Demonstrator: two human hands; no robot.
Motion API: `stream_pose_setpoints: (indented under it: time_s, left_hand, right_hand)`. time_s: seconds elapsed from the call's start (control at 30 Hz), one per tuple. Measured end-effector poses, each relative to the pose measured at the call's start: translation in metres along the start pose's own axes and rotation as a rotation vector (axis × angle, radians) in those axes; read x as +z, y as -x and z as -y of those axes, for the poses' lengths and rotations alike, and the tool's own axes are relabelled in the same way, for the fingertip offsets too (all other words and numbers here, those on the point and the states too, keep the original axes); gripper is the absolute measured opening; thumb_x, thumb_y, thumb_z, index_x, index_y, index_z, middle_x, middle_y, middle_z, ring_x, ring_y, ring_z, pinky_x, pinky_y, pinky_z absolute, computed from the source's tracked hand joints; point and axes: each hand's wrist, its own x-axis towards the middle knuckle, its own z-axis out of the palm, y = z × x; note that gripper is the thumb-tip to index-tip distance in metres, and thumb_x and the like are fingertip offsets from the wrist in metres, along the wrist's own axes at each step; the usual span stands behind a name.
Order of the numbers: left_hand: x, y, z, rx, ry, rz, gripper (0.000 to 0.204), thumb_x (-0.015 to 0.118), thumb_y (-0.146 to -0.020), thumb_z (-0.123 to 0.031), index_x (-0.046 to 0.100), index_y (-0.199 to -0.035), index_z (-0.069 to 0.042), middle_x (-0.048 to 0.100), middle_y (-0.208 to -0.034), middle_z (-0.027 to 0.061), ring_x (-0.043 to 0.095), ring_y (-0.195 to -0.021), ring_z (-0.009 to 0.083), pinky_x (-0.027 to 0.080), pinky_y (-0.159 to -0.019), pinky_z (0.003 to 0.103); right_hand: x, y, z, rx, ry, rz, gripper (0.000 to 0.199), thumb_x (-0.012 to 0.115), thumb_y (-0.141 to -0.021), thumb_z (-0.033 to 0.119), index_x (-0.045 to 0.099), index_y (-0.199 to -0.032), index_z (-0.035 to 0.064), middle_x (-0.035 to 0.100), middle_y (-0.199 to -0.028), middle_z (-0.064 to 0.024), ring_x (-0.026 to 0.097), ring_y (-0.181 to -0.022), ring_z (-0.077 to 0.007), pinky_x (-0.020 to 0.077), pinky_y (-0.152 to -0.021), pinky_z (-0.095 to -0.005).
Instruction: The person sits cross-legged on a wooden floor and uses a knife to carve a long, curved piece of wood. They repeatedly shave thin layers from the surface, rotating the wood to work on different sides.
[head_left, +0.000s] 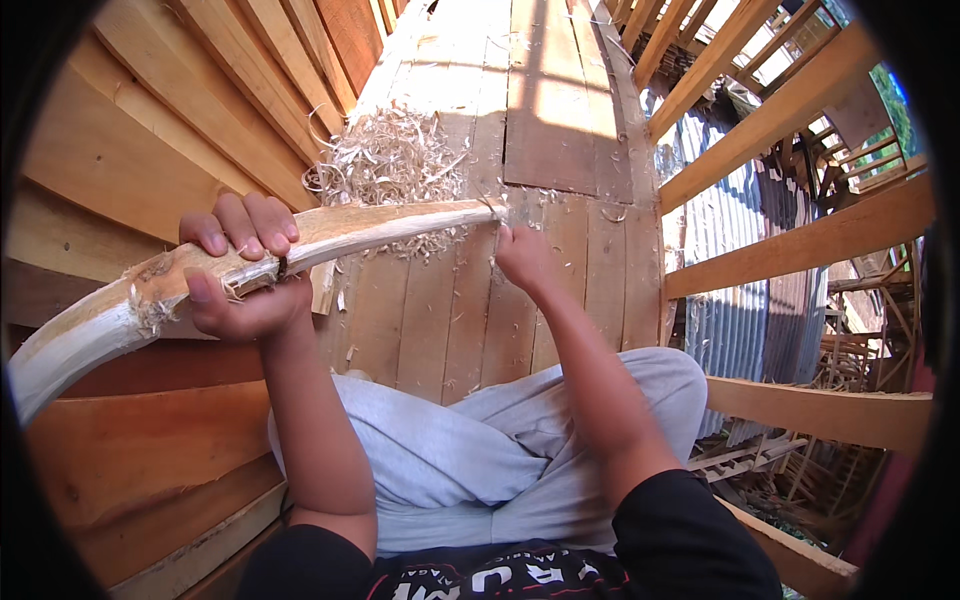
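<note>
1. At the far left, a wall of overlapping wooden boards [125, 185] slants up toward the top, with more reddish-brown boards [150, 435] below.
2. The curved wooden piece [395, 222] runs from the left edge, in front of these boards, to a narrow tip above the middle of the floor. Its surface is partly pale and partly tan, with rough, frayed fibres near the left hand.
3. The left hand [245, 255] is wrapped around the wooden piece, fingers over the top and thumb on the near side. A dark mark shows on the wood just beside the grip.
4. Behind the wooden piece, a heap of curled shavings [395, 155] lies against the wall on the plank floor [430, 340], with loose curls scattered about.
5. In the lower middle are the person's folded legs in grey trousers [440, 445].
6. The right hand [525, 255] is curled narrow, right by the tip of the wooden piece; whether it holds anything I cannot tell.
7. Beyond it, a darker panel [550, 150] is set in the floor, partly sunlit.
8. At the right, a wooden railing [800, 250] stands in front of corrugated metal sheets [725, 320].
</note>
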Motion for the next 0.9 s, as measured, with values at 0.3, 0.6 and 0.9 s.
stream_pose_setpoints:
  time_s: [0.3, 0.6, 0.9]
  left_hand:
    - [-0.003, 0.000, 0.000, 0.025, -0.035, -0.061, 0.036, 0.059, -0.076, -0.044, 0.040, -0.080, -0.014, 0.040, -0.063, 0.0010, 0.042, -0.054, 0.0143, 0.040, -0.055, 0.029]
    - [-0.007, -0.001, -0.001, 0.040, -0.046, -0.129, 0.034, 0.057, -0.078, -0.044, 0.041, -0.079, -0.014, 0.041, -0.063, 0.0017, 0.043, -0.054, 0.0149, 0.040, -0.055, 0.029]
    - [0.005, -0.002, 0.001, -0.006, -0.125, -0.291, 0.029, 0.053, -0.080, -0.041, 0.041, -0.075, -0.015, 0.040, -0.065, 0.0013, 0.040, -0.057, 0.0151, 0.038, -0.057, 0.030]
  right_hand:
    - [-0.041, 0.044, 0.106, -0.228, -0.176, 0.140, 0.042, 0.041, -0.093, 0.028, 0.062, -0.080, -0.0054, 0.061, -0.076, -0.0286, 0.058, -0.079, -0.0452, 0.0444, -0.077, -0.0513]
    - [-0.045, 0.043, 0.103, -0.259, -0.164, 0.176, 0.042, 0.041, -0.094, 0.029, 0.060, -0.078, -0.0049, 0.060, -0.074, -0.0267, 0.058, -0.076, -0.0438, 0.0447, -0.073, -0.0505]
    - [-0.032, 0.029, 0.076, -0.138, -0.126, 0.127, 0.041, 0.041, -0.094, 0.030, 0.059, -0.076, -0.0018, 0.061, -0.072, -0.0241, 0.059, -0.072, -0.0425, 0.0446, -0.069, -0.0521]
